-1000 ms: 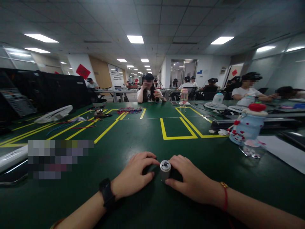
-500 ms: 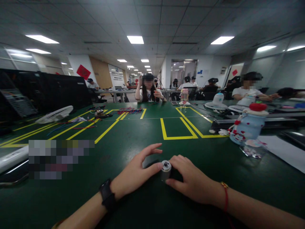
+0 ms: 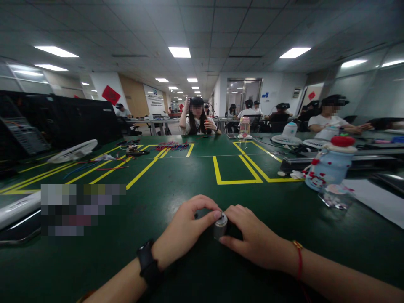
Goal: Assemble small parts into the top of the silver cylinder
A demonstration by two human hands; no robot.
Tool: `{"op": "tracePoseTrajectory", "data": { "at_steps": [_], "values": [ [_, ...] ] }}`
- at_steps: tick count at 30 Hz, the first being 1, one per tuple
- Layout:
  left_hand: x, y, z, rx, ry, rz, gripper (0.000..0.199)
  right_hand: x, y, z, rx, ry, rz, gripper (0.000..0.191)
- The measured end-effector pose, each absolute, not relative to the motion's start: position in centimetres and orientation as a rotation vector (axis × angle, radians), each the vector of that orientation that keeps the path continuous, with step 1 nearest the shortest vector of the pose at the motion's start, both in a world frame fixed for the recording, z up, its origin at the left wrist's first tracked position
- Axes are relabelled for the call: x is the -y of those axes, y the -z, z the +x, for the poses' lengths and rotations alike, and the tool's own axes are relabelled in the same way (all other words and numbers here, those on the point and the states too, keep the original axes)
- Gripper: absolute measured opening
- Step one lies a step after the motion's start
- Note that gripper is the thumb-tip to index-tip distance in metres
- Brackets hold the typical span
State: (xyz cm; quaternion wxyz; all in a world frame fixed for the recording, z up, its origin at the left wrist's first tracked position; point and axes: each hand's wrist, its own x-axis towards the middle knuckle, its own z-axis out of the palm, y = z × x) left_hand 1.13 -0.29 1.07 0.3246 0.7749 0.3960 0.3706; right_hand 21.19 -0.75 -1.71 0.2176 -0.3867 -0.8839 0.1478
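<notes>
A small silver metal cylinder (image 3: 220,230) stands upright on the green table (image 3: 176,181), near the middle of the view. My right hand (image 3: 252,237) grips its right side, thumb in front and fingers behind. From the left, my left hand (image 3: 192,219) reaches over its top, with thumb and index finger closed in a pinch at the small central shaft. The fingertips hide most of the shaft and part of the cylinder's top face.
A light blue bottle (image 3: 333,164) with a red top and a small clear packet (image 3: 336,197) stand to the right, beside white paper (image 3: 377,202). Wires (image 3: 172,146) lie farther back, a white fan (image 3: 74,151) on the left. A person (image 3: 197,120) sits opposite.
My left thumb and index finger, apart before, have closed together at the top of the cylinder, and that hand has shifted slightly right. My right hand has kept its grip.
</notes>
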Motion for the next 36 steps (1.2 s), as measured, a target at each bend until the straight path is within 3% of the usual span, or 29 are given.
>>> {"op": "tracePoseTrajectory", "data": {
  "at_steps": [7, 26, 36],
  "values": [
    [0.0, -1.2, -0.4, -1.044, -0.975, 1.992, 0.017, 0.9, 1.3, 21.3, 2.452, -0.445, -1.102, 0.022],
    [-0.6, 0.7, -2.0, -1.124, -0.565, 2.280, 0.012, 0.8, 1.5, 21.4, 2.457, -0.453, -1.102, 0.024],
    [-0.5, 0.3, -2.4, -1.090, -0.554, 2.248, 0.026, 0.8, 1.4, 21.3, 2.472, -0.457, -1.116, 0.024]
  ]
}}
